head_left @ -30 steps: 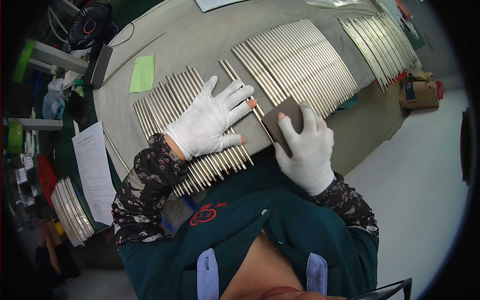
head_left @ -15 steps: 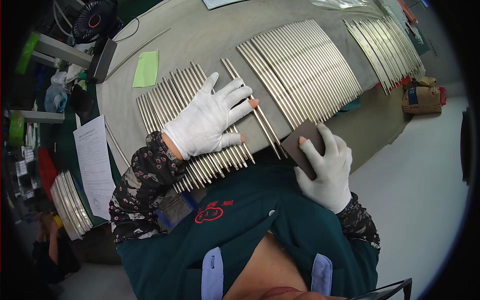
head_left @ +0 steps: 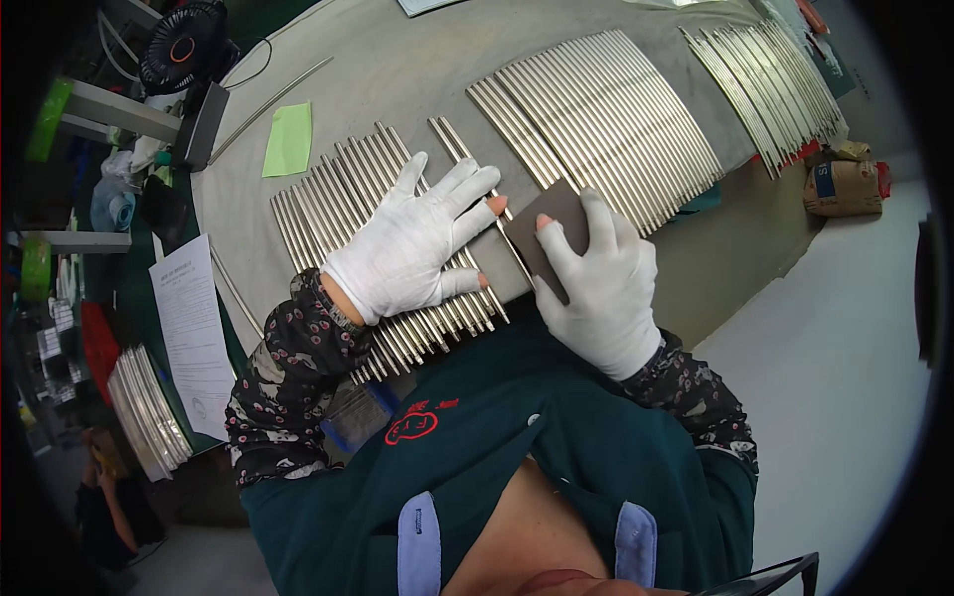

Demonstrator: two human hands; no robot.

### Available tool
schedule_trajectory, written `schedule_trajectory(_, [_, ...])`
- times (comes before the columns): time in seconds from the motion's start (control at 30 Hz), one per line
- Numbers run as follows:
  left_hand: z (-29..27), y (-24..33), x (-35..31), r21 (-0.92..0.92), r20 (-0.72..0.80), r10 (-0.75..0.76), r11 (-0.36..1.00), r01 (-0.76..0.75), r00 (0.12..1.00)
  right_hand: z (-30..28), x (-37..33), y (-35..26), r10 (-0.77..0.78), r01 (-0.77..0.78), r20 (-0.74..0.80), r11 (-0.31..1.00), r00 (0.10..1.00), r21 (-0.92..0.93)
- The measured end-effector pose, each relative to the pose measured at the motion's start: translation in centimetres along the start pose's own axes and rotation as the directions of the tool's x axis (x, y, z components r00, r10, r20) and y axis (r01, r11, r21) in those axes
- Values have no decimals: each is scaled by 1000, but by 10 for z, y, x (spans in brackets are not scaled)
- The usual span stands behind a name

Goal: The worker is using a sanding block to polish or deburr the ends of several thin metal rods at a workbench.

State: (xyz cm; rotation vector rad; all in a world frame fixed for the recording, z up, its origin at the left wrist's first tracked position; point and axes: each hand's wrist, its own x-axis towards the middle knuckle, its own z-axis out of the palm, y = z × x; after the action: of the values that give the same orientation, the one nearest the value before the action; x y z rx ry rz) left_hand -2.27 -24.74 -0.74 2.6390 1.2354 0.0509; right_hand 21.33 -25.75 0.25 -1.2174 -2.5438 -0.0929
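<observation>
My left hand (head_left: 409,246), in a white glove with some fingertips bare, lies spread over the left row of thin metal rods (head_left: 316,211). Its fingers reach onto a few separate rods (head_left: 452,141) just right of that row and press on them. My right hand (head_left: 608,303), gloved the same way, grips a flat brown-grey block (head_left: 550,230) that resembles a sanding sponge. The block covers the near part of the separate rods; contact with them is hard to make out. To its right lies a wide, even row of shiny rods (head_left: 616,119).
Another bundle of rods (head_left: 760,94) lies at the table's far right. On the left are a green paper slip (head_left: 288,139), a single long rod (head_left: 268,111), a printed sheet (head_left: 194,333) and a black fan (head_left: 184,48). A brown sack (head_left: 843,187) stands beyond the right edge.
My right hand has moved left and away from me with the block, over the separate rods. My left hand stays nearly in place.
</observation>
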Motion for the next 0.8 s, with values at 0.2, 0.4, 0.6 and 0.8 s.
schedule_trajectory(0.2, [3,4,-2,-44,-23,-11,999,10,1000,-19,-30,15,-52,51,66,999,996,14])
schedule_trajectory(0.4, [2,1,-1,-32,-26,-7,999,6,1000,-13,-15,13,-36,30,86,997,996,77])
schedule_trajectory(0.6, [-3,2,5,50,-43,6,999,-4,999,-38,-57,33,31,-32,10,992,999,126])
schedule_trajectory(0.8, [2,2,2,23,12,5,1000,-5,1000,-25,-59,24,10,-13,20,989,1000,148])
